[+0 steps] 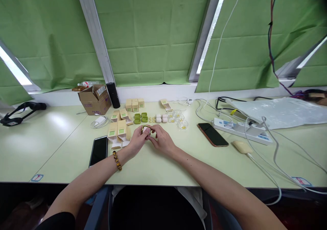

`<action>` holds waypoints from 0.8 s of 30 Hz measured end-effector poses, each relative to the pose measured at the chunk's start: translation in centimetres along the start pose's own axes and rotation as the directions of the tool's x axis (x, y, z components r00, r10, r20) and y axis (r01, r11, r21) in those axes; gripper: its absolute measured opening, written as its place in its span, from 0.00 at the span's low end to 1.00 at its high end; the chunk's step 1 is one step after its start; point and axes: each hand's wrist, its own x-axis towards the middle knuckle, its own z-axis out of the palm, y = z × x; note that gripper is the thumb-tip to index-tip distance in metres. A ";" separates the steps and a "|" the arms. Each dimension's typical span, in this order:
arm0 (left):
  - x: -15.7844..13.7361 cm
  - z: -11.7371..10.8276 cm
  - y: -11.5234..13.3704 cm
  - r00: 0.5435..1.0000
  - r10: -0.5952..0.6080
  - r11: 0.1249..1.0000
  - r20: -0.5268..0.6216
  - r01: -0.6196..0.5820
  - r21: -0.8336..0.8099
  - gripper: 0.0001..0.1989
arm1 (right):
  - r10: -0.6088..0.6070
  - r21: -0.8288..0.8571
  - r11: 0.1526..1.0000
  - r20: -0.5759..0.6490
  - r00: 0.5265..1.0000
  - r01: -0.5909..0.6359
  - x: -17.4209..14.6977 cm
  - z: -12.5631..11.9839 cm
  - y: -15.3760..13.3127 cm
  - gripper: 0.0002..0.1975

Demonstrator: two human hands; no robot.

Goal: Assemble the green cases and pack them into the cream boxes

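My left hand (137,140) is closed round a small dark green case with a pale pink piece (146,129) in it, held just above the table. At the right edge of that case are the curled fingers of my right hand (162,140), thumb and fingertips pinched against it. Just beyond my hands stand several green square cups (137,120), tiny yellowish pieces (152,119), pale pink blocks (158,119) and clear plastic domes (182,125) with yellow spots. Opened cream cardboard boxes (122,129) with green windows lie left of my left hand.
A black phone (98,151) lies near my left forearm, another phone (212,134) to the right. Beyond it are a power strip (242,131) with cables and a cream case (242,147) on a cord. A brown carton (95,100) and black cylinder (113,95) stand at the back left.
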 end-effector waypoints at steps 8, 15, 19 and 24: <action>0.0 -0.8 0.3 0.979 -0.055 0.964 0.195 0.103 -0.244 0.17 | 0.101 -0.093 0.991 0.027 0.995 -0.098 0.2 -0.2 0.3 0.21; 1.1 -1.4 -0.1 0.987 -0.139 0.920 0.086 0.161 -0.357 0.12 | 0.198 -0.192 0.965 0.087 0.976 -0.179 0.6 -0.7 -0.1 0.23; 1.3 -1.9 -0.2 0.995 -0.104 0.933 -0.001 0.097 -0.346 0.10 | 0.251 -0.252 0.944 0.120 0.961 -0.215 0.8 -0.7 -0.2 0.24; 1.8 -2.8 -0.4 0.992 -0.065 0.941 -0.104 0.027 -0.337 0.10 | 0.451 -0.555 0.794 0.264 0.853 -0.248 2.0 -2.5 0.4 0.16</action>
